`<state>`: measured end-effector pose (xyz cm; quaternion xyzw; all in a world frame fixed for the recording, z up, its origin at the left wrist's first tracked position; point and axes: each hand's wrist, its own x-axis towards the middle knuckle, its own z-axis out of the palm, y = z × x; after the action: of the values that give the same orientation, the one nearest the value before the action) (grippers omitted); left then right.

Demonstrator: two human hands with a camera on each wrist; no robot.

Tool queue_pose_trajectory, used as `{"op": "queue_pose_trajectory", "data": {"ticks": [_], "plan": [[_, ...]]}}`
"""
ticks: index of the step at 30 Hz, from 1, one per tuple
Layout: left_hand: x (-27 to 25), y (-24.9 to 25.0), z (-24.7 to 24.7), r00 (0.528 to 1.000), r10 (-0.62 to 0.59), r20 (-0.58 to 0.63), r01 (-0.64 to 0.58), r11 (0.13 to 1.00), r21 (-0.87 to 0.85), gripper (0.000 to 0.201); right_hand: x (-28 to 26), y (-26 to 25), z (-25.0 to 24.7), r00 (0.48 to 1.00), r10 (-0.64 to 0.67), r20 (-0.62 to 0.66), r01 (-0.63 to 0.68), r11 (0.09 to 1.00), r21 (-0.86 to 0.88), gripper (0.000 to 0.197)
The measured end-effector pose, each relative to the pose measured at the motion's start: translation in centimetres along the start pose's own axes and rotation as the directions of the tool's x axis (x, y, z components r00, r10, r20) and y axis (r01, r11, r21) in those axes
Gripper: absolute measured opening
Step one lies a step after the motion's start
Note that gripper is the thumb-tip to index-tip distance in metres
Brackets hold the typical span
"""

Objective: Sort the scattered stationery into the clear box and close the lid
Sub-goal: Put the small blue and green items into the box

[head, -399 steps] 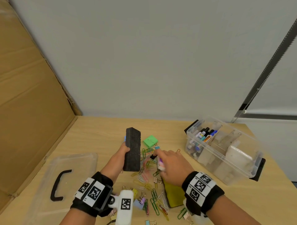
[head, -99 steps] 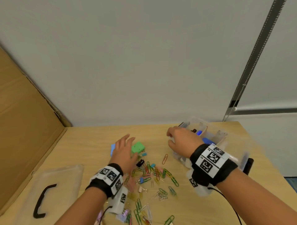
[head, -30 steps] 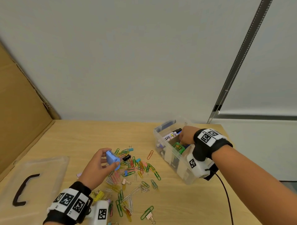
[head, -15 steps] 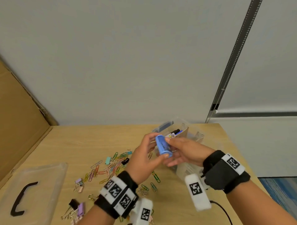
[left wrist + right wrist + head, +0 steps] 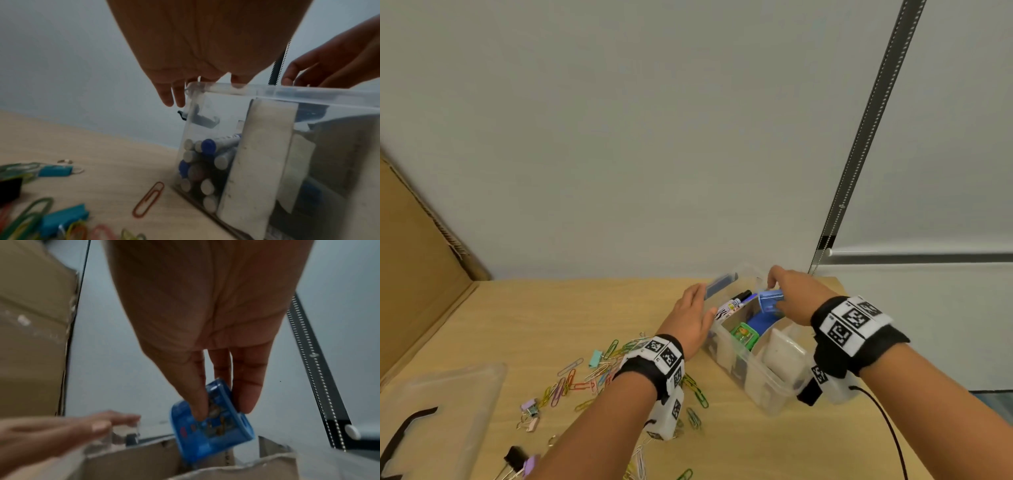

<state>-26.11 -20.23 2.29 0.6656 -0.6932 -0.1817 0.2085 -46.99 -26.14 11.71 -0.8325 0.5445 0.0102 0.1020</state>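
While the right hand (image 5: 794, 301) pinches a blue sharpener (image 5: 211, 421) between thumb and fingers above the clear box (image 5: 753, 370), the left hand (image 5: 690, 318) rests straight fingers on the box's near rim. Cardboard dividers (image 5: 131, 462) stand just below the right fingertips. Behind the left wrist, many colored paper clips (image 5: 582, 380) lie scattered, too tangled to count. One lid (image 5: 448, 411) is cut off at the frame edge.

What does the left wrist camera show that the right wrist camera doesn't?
Only the left wrist view shows the marker ends stacked behind the clear box wall, and the paper clips on the table. Only the right wrist view shows the blue sharpener that the right hand pinches over the cardboard dividers. Both show the left hand at the box rim.
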Motion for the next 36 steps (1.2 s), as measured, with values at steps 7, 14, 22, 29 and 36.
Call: {"op": "queue_pose_trajectory", "data": {"ticks": [7,14,22,29,36], "plan": [[-2.0,1.5,1.9,0.991,-0.055,-0.119,0.045,0.996,-0.082,0.061,2.9,-2.5,1.0,0.950,-0.004,0.311,0.085,0.966,-0.245,0.030],[-2.9,2.6,2.6,0.983,-0.093,-0.156,0.095,0.995,0.007,0.078,4.2,-2.5,1.9,0.966,0.042,0.255,0.038,0.953,-0.301,0.027],[-3.1,2.9,2.4,0.979,-0.146,-0.139,0.154,0.987,0.053,0.075,3.4,-1.5,2.5,0.960,0.123,0.253,-0.063,0.971,-0.231,0.041],[-4.5,0.8,-0.3,0.998,-0.045,-0.052,0.034,0.983,-0.183,0.057,-1.0,-4.1,0.3,0.994,0.080,0.078,-0.067,0.984,-0.163,0.036],[-9.3,-9.6,-6.4,0.956,-0.247,0.158,0.243,0.969,0.041,0.032,-6.3,-8.8,2.8,0.961,-0.212,-0.178,0.186,0.971,-0.151,0.044]]}}
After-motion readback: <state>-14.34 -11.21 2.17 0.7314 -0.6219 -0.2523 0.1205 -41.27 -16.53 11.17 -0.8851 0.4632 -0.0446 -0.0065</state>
